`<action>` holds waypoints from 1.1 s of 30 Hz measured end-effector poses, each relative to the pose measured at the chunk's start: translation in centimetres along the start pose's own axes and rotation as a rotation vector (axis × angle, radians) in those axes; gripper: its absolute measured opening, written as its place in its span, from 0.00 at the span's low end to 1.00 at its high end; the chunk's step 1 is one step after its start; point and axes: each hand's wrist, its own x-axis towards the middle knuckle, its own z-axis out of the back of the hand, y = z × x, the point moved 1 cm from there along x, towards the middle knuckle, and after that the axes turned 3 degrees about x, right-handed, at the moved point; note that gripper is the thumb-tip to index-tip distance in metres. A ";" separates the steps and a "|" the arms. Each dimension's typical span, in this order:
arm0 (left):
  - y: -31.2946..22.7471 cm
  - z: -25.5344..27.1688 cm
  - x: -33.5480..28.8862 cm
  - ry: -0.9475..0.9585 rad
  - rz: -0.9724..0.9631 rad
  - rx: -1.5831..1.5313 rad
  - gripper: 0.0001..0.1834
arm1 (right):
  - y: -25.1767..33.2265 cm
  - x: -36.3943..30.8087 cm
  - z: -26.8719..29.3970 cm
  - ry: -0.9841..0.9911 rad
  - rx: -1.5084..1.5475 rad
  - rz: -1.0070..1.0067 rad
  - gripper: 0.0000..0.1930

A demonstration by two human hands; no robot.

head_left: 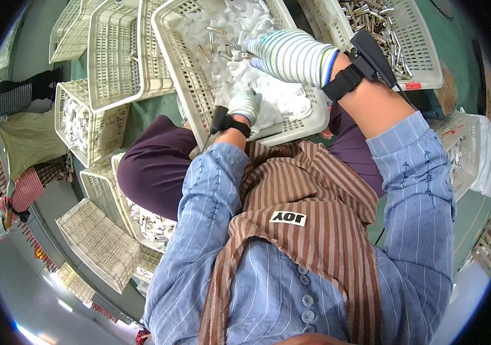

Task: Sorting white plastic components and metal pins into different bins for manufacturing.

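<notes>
A white plastic basket [194, 95] stands in front of me, filled with crumpled, whitish translucent pieces [282, 98]. Several slim, shiny metal pieces [211, 40] lie scattered on top of them. My right hand [294, 56], in a striped knit glove, reaches over the basket from the right. Its fingertips close around a small metal piece [242, 54]. Nearer to me, my left hand [244, 104], also gloved, is down among the white pieces. Its fingertips are partly hidden there, so I cannot make out whether it grips anything. Both wrists wear black straps.
At the far right, another basket [415, 43] holds a heap of metal pieces. Tall empty-looking baskets [114, 54] stand at the far left, with a basket of metal pieces [76, 123] below them. My knees flank the middle basket. Other people [21, 155] are off to the left.
</notes>
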 end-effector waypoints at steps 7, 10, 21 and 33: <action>-3.7 1.2 -1.8 0.382 -0.294 0.531 0.17 | -0.6 0.4 1.0 0.006 0.009 -0.073 0.17; -2.8 2.3 -2.6 0.592 -0.126 -0.045 0.18 | -0.4 0.9 1.6 0.084 0.035 -0.139 0.19; -0.4 1.5 -1.5 0.418 -0.109 -0.164 0.27 | -0.2 1.1 2.0 0.067 0.028 -0.117 0.19; -5.2 18.1 -2.4 -0.072 -0.125 -1.831 0.26 | 1.7 0.3 -0.2 -0.124 0.335 -0.202 0.18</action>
